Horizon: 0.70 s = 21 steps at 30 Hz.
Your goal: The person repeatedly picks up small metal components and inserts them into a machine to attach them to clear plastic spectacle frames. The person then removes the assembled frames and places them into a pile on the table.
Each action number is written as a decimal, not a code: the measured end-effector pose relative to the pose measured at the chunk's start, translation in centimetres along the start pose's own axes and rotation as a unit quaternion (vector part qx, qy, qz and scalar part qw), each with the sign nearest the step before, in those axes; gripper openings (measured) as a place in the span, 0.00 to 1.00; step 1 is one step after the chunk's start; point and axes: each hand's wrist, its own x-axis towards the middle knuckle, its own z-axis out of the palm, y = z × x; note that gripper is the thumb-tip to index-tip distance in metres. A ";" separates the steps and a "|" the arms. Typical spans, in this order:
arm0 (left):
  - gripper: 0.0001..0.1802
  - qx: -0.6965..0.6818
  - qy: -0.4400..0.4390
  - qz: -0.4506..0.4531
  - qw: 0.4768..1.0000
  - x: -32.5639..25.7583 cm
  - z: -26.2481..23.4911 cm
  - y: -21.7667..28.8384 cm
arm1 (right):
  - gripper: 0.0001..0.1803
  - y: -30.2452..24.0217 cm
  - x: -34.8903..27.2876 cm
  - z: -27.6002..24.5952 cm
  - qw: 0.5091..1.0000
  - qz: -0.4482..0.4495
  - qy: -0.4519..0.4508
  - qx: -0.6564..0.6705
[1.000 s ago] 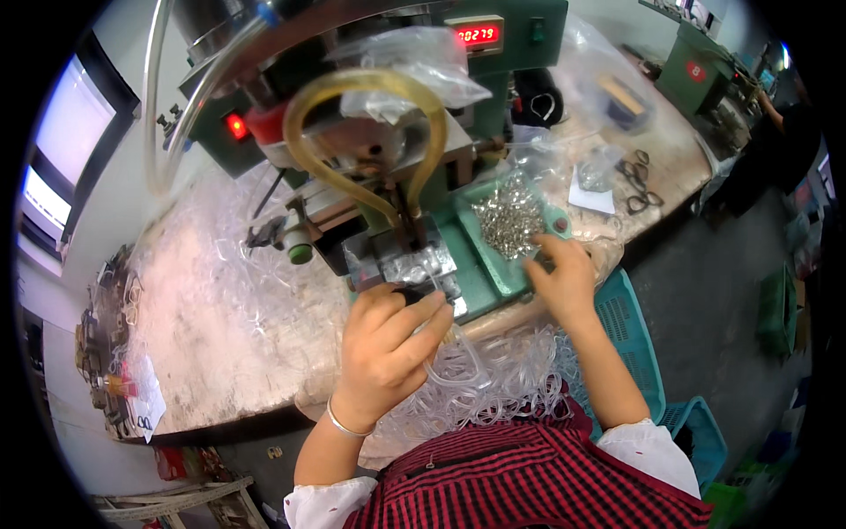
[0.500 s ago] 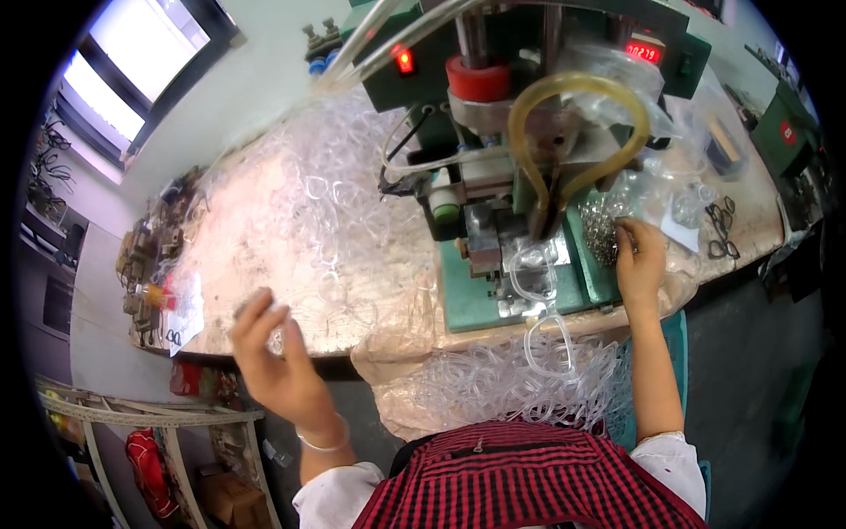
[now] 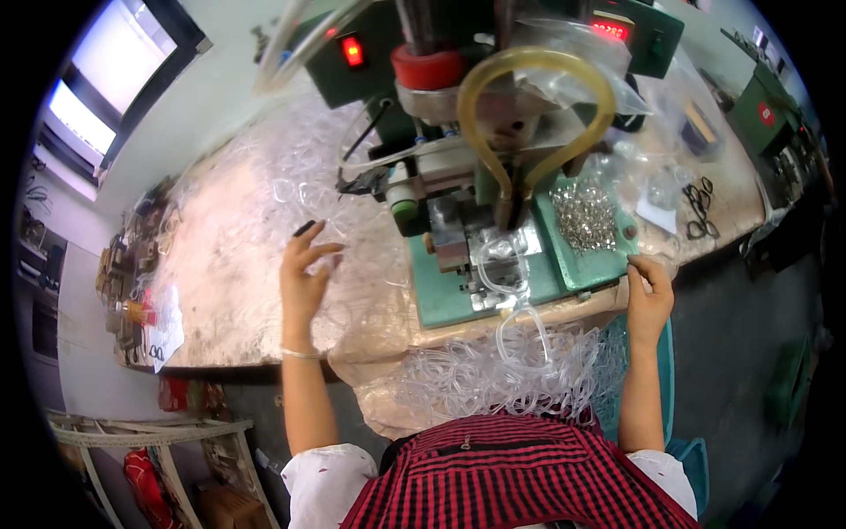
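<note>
My left hand (image 3: 307, 275) is raised over the heap of clear plastic loops (image 3: 264, 203) on the table, left of the green press machine (image 3: 458, 176). Its fingers are spread; the plastic is too transparent to show whether a loop is in them. My right hand (image 3: 648, 295) rests at the near right corner of the green tray (image 3: 564, 269) of small metal parts (image 3: 583, 214), with its fingertips pinched together. A clear loop (image 3: 502, 273) lies on the machine's fixture under a yellow hose (image 3: 529, 66).
More clear loops (image 3: 493, 379) spill over the table's front edge onto my lap. Black-handled tools (image 3: 698, 210) and plastic bags lie at the right end of the table. A second green machine (image 3: 771, 110) stands far right. A blue crate (image 3: 674, 370) sits beside my right arm.
My left hand has left the machine's fixture, swung far left over the loop heap, and come partway back toward the machine. My right hand stays by the tray of metal parts.
</note>
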 end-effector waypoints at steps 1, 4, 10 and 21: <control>0.09 -0.085 -0.018 -0.048 0.995 0.5 -1.2 0.5 | 0.08 -1.1 0.0 -0.1 1.000 -0.002 -0.010 0.015; 0.12 -0.338 -0.087 -0.085 0.933 2.0 -1.9 0.1 | 0.10 -6.9 1.3 0.2 0.990 -0.032 -0.099 0.096; 0.29 -0.386 0.081 -0.140 0.908 0.5 3.4 -3.1 | 0.21 -13.2 3.4 7.9 0.931 -0.014 -0.164 0.327; 0.14 0.177 0.087 0.096 0.976 2.2 2.3 0.0 | 0.27 -16.3 2.1 7.6 0.858 0.082 -0.195 0.468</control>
